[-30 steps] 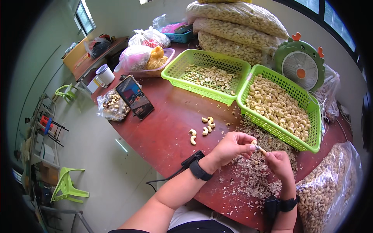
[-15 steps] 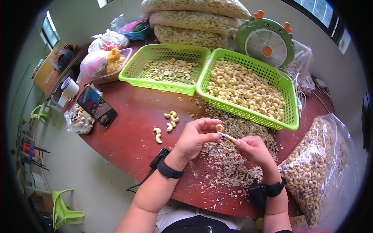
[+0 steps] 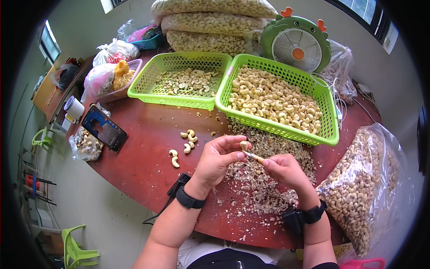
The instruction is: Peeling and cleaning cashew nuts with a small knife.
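My left hand [image 3: 218, 158] pinches a single cashew nut [image 3: 243, 145] between thumb and fingers. My right hand [image 3: 283, 170] grips a small peeling knife [image 3: 254, 156] whose tip touches that nut. Both hands hover over a pile of skin scraps [image 3: 264, 179] on the red table [image 3: 143, 157]. Several peeled cashews [image 3: 183, 145] lie loose left of my left hand. Behind stand two green baskets: the right basket [image 3: 277, 101] is full of cashews, the left basket [image 3: 179, 80] holds a thinner layer.
A clear bag of cashews [image 3: 363, 184] lies at the right. Big sacks of nuts [image 3: 210, 27] and a green fan [image 3: 298, 42] stand at the back. A phone [image 3: 104, 127], a small nut bag [image 3: 85, 143], a cup [image 3: 74, 107] and tied bags [image 3: 107, 74] sit at the left.
The view has shifted and come closer to the table. My hands stay together on the nut, the knife working at it, in much the same place over the scraps.
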{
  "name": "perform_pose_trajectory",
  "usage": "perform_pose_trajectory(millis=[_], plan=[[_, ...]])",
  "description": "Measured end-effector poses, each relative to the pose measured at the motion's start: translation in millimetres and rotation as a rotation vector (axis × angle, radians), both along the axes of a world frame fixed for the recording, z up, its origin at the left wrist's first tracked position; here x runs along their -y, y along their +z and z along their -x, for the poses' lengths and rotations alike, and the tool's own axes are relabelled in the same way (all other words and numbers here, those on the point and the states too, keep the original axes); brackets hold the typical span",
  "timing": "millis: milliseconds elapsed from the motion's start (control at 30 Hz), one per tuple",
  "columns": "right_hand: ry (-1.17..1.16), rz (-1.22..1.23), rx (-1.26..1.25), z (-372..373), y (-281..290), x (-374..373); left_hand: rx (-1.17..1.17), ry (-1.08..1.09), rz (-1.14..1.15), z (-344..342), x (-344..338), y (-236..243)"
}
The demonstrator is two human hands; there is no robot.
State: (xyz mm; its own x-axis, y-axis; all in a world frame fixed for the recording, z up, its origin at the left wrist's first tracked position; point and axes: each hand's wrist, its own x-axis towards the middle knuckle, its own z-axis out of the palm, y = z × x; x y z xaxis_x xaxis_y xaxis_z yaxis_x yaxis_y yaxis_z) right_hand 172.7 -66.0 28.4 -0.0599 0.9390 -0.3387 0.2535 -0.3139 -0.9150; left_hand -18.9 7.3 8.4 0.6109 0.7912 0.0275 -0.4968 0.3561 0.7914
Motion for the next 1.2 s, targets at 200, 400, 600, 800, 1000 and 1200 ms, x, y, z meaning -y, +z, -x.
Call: perform_pose_trajectory(millis=[200, 400, 600, 800, 1000, 1200], plan=[[-0.063, -0.056, 0.058, 1.9, 2.0, -1.2, -0.005, 0.051, 0.012, -5.1, 5.9, -0.4], [-0.115, -0.045, 0.108, -2.6, -1.5, -1.4, -0.082, 0.083, 0.038, -8.6, 10.1, 4.7], [-0.075, -0.054, 0.061, -2.3, 1.8, -1.5, -0.140, 0.050, 0.087, -5.5, 5.9, 3.4], [-0.074, 0.007, 0.060, 0.2, 5.6, 0.1, -0.135, 0.007, 0.078, -1.3, 3.1, 7.4], [-0.063, 0.089, 0.036, 3.2, 9.6, 0.3, -0.108, 0.008, 0.038, -1.8, 2.3, 3.2], [-0.069, 0.051, 0.061, 0.3, 7.8, 0.0, -0.136, -0.026, 0.097, -0.3, -0.7, 3.1]])
